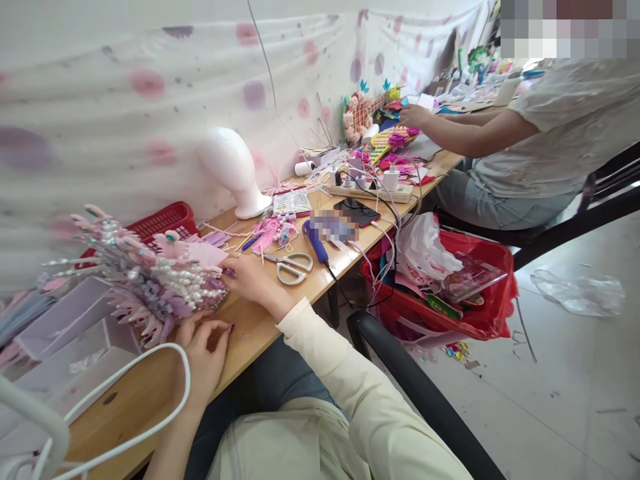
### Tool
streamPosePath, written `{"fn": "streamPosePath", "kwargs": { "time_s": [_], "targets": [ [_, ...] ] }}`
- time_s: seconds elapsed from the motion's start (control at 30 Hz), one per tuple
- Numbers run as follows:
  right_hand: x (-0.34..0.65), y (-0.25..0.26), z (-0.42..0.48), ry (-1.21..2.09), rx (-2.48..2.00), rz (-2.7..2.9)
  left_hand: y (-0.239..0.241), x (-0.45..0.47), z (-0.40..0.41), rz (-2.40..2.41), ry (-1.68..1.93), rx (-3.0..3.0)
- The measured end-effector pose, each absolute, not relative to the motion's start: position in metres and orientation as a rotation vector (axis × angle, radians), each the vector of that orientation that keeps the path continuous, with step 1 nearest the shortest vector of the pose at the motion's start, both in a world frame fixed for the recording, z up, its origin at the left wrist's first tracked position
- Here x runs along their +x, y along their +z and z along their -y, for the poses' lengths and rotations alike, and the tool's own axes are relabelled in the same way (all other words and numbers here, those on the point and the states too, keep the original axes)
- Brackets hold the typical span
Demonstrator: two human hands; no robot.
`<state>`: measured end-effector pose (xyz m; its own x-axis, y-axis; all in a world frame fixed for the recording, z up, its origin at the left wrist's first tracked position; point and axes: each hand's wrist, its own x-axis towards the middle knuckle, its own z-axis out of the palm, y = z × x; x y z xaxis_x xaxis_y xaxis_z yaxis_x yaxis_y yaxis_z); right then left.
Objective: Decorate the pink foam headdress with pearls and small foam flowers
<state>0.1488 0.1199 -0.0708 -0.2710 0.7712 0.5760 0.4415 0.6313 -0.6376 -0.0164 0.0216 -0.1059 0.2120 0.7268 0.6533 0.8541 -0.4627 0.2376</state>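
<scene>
A pink and lilac beaded flower headpiece [165, 280], with strings of white pearls and petal shapes, tilts over the left part of the wooden table. My left hand [205, 350] is curled at its lower edge, with some fingertips hidden beneath the petals. At the headpiece's right side, my right hand [253, 277] has its fingers closed on the beaded edge, near a pale pink piece [205, 255]. To the right of that hand lie scissors [290, 265] with light handles and a blue-purple glue gun [315, 243] with a black cord.
A white foam head [233, 170] stands behind, near a red basket [167, 223]. White boxes [65, 320] and a white looped frame [187, 380] are at left. Phone [357, 212], power strip [370, 192] and cables lie rightward. A co-worker [540, 140] sits beyond a red bin [500, 280].
</scene>
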Motion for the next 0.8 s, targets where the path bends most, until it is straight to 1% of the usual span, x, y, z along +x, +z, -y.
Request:
{"fn": "streamPosePath", "kwargs": {
  "time_s": [0.13,0.3,0.53,0.8],
  "targets": [
    [0.1491,-0.0704,-0.1190,0.420,-0.961,1.922,-0.1066,-0.0154,-0.0205,1.583,-1.190,-2.383],
    [0.1494,-0.0718,-0.1189,0.432,-0.961,1.916,-0.1077,-0.0138,-0.0203,1.608,-1.209,-2.454],
    [0.1491,-0.0718,-0.1197,0.411,-0.988,1.933,-0.1014,-0.0141,-0.0202,1.427,-1.033,-2.523],
    [0.1483,-0.0721,-0.1192,0.396,-0.991,1.923,-0.1050,-0.0113,-0.0198,1.268,-0.938,-2.311]
  ]
}}
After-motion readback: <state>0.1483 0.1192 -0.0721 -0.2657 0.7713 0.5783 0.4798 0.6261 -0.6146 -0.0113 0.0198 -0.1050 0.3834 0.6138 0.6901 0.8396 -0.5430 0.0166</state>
